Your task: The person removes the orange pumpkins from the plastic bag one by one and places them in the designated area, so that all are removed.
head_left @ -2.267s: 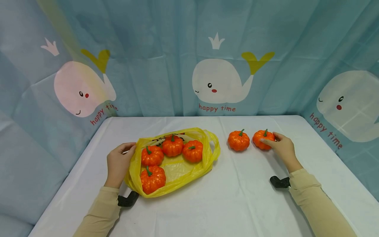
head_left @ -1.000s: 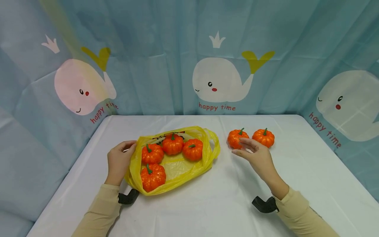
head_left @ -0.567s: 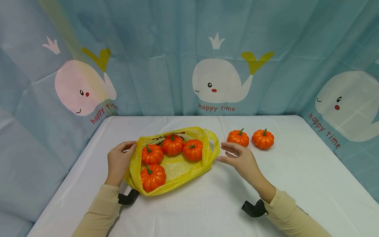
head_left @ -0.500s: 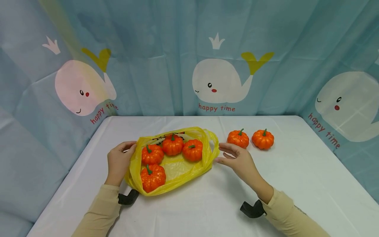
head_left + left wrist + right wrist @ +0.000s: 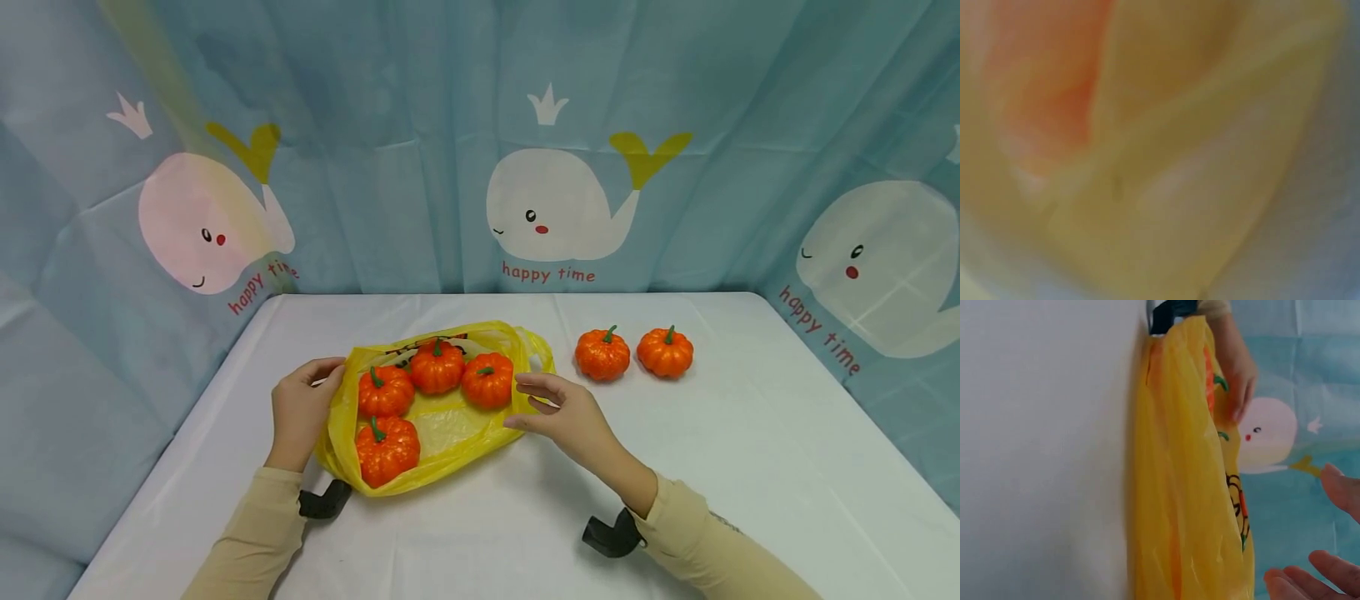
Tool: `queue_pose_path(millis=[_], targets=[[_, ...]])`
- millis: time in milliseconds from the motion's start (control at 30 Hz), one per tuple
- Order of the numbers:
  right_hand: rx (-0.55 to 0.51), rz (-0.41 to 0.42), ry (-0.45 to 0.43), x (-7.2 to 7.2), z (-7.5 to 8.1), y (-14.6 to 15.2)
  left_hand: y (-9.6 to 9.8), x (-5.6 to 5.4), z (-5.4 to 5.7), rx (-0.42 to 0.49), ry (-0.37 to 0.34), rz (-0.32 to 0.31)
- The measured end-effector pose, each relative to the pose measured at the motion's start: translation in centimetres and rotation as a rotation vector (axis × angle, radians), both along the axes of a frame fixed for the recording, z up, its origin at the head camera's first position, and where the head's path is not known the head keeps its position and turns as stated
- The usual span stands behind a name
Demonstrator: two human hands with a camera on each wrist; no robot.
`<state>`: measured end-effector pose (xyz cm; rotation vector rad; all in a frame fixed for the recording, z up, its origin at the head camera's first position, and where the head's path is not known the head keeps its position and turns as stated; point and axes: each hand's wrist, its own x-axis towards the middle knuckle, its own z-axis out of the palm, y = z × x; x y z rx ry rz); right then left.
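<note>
A yellow bag (image 5: 447, 435) lies on its side, left of centre on the white desk (image 5: 465, 554), its mouth spread wide. Four orange pumpkins with green stems sit inside: one (image 5: 387, 454) at the near left, a second (image 5: 386, 393) just behind it, a third (image 5: 437, 368) by the far rim and a fourth (image 5: 487, 382) toward the right end. Two more pumpkins stand upright on the desk to the right of the bag, side by side with a small gap between them, one (image 5: 602, 356) nearer the bag and the other (image 5: 665, 353) farther right.

The left hand (image 5: 303, 412) pinches the bag's left rim between thumb and fingers. The right hand (image 5: 566, 418) is at the bag's right end, thumb and fingers parted, grasping nothing; whether its fingertips touch the plastic cannot be told. Both arms wear beige sleeves (image 5: 251, 533), and a dark device (image 5: 325, 502) sits at each wrist. The left wrist view is a blur of yellow and orange. Behind the desk hangs a blue curtain (image 5: 375, 208) printed with whales (image 5: 551, 200).
</note>
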<state>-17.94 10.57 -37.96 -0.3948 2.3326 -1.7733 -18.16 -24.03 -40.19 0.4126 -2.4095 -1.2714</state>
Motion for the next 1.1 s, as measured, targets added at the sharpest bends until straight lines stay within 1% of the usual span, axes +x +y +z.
queue_pose_path(millis=[333, 500, 633, 733, 1100], targets=[[0.003, 0.070, 0.009, 0.1, 0.3, -2.3, 0.1, 0.0, 0.1, 0.008, 0.008, -0.001], [0.022, 0.087, 0.014, 0.1, 0.3, -3.9, 0.0, 0.0, 0.2, 0.013, 0.012, 0.001], [-0.002, 0.123, 0.004, 0.2, 0.2, -5.0, 0.0, 0.0, 0.2, 0.022, 0.016, -0.004], [-0.008, 0.151, 0.015, 0.2, 0.0, -5.8, 0.0, 0.0, 0.2, 0.024, 0.014, -0.004], [0.031, 0.227, 0.027, 0.2, -0.8, -8.3, -0.1, 0.0, 0.0, 0.020, 0.001, -0.003]])
